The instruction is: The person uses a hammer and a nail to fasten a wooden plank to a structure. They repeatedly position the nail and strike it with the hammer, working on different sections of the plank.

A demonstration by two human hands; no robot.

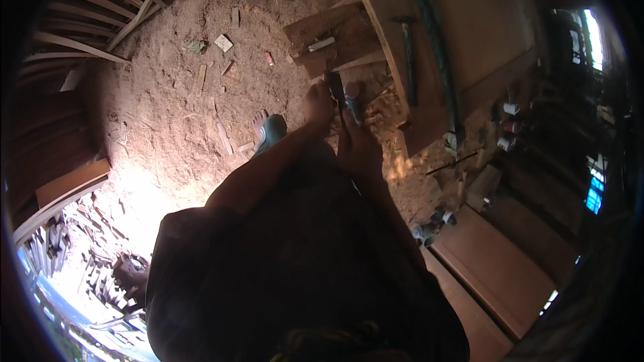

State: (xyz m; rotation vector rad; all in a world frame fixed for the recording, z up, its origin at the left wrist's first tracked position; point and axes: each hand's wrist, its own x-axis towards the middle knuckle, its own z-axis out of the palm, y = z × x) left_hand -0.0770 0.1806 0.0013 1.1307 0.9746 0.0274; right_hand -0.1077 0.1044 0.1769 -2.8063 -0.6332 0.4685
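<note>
In front of my body a dark, narrow, flat tool (337,88) is held between my two hands; its exact kind is too dim to tell. My left hand (318,104) is closed at its left side, near the upper end. Lower down, my right hand (361,149) has its fingers along the tool's lower part and seems to grip it. Just right of the tool shows a small rounded greyish thing (354,94) that I cannot make out. Beyond the hands, wooden boards (329,27) lie on the ground with a pale cylindrical piece (321,45) on top.
At right, a hammer (410,60) and a long dark-green bar (437,43) rest on a large wooden panel (490,27). Wood scraps (202,79) litter the sawdust-covered floor (161,94). Stacked slats (94,10) stand far left; wide boards (496,261) lie lower right.
</note>
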